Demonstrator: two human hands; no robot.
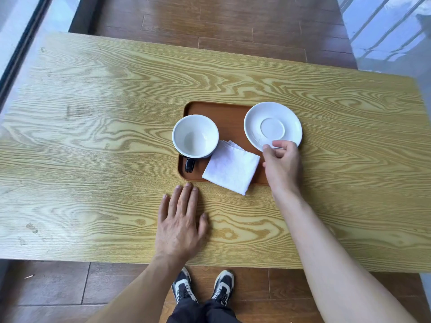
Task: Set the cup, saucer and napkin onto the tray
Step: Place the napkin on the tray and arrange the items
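Shoes point(202, 286) of yours show below the worktop's point(93, 159) near edge. Your left hand point(180, 220) lies flat on the wood, fingers spread and holding nothing, just near of the brown tray point(227, 117). On the tray, the napkin point(232, 166) overhangs the near rim, and the cup point(195, 135) stands upright at the left end, handle pointing toward you. Your right hand point(282, 163) pinches the near rim of the saucer point(272, 125), which sits over the tray's far right corner.

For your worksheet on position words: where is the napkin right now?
The napkin lies on the tray's near edge, between cup and right hand.
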